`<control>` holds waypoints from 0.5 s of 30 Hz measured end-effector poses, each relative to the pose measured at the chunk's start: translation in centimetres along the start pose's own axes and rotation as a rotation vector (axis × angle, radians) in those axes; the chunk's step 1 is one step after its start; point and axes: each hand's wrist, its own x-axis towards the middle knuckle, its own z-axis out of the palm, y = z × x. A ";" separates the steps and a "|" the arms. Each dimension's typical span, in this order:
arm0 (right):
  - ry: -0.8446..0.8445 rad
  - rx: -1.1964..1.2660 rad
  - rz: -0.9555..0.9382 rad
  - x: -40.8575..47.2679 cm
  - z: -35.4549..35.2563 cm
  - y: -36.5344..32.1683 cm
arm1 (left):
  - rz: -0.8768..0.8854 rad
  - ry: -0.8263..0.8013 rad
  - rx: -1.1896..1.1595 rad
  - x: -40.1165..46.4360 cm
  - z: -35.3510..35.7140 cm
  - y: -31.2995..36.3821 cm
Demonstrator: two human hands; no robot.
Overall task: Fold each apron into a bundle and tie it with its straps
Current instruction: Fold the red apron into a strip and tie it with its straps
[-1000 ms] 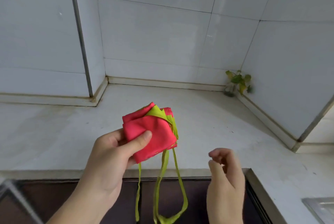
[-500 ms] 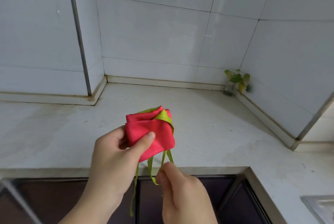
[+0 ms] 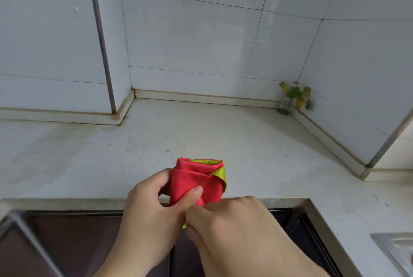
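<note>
One apron (image 3: 196,181), red with yellow-green trim, folded into a compact bundle and held in the air just above the front edge of the counter (image 3: 223,138), over the near lip. Left hand (image 3: 154,212) grips the bundle from its left side: thumb pressed across the red front face, fingers curled round behind. Right hand (image 3: 225,221) sits just below and right of the bundle, touching the left hand, fingers curled tight; one small tip of green strap (image 3: 184,225) pokes out between the two hands, so the right hand appears to be pinching the strap. The rest of the strap is hidden behind the hands, so I cannot tell how many strands there are. One green band of trim wraps diagonally over the bundle's upper right corner. Below the bundle, under the counter edge: dark brown cabinet fronts (image 3: 67,243). Counter is pale, speckled and stained, and wraps an inside corner. Behind the bundle, white tiled walls (image 3: 190,37) rise from the counter, with one vertical metal strip (image 3: 100,37) far left of the bundle. One small plant (image 3: 292,95) with green and yellowing leaves stands in the back right counter corner, well apart from the bundle. One metal edge (image 3: 397,247), only partly in view, at far lower right.
</note>
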 end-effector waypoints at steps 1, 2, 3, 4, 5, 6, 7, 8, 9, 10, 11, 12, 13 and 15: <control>0.005 0.056 0.014 0.0 0.2 -0.3 | -0.009 0.011 -0.041 0.1 -0.1 0.0; -0.004 0.124 0.031 -0.1 0.4 -0.7 | -0.025 0.025 -0.097 0.2 -0.2 0.2; -0.025 0.199 0.065 -0.3 0.8 -1.1 | -0.055 0.044 -0.177 0.4 -0.4 0.5; -0.056 0.288 0.118 -0.6 1.3 -1.5 | -0.093 0.067 -0.265 0.6 -0.7 0.8; -0.111 0.434 0.210 -0.6 1.7 -1.9 | -0.132 0.087 -0.346 0.8 -1.0 1.1; -0.178 0.619 0.291 -0.8 2.2 -2.2 | -0.163 0.089 -0.412 1.1 -1.4 1.3; -0.238 0.881 0.363 -1.1 2.6 -2.2 | -0.189 0.069 -0.468 1.2 -1.7 1.5; -0.234 1.130 0.408 -1.4 3.3 -2.0 | -0.209 0.023 -0.514 1.1 -2.1 1.8; -0.206 1.324 0.463 -1.6 3.9 -1.8 | -0.225 -0.038 -0.546 0.9 -2.2 2.0; -0.222 1.492 0.516 -1.8 4.8 -1.5 | -0.237 -0.103 -0.563 0.7 -2.4 2.0; -0.246 1.619 0.546 -1.9 5.5 -1.3 | -0.246 -0.179 -0.570 0.4 -2.6 2.0; -0.251 1.701 0.563 -1.8 6.4 -0.7 | -0.249 -0.267 -0.581 0.2 -2.7 1.9; -0.249 1.739 0.577 -1.7 7.1 -0.2 | -0.248 -0.361 -0.592 0.1 -2.9 1.8; -0.178 1.796 0.661 -2.0 8.7 1.1 | -0.229 -0.512 -0.576 -0.1 -3.4 1.5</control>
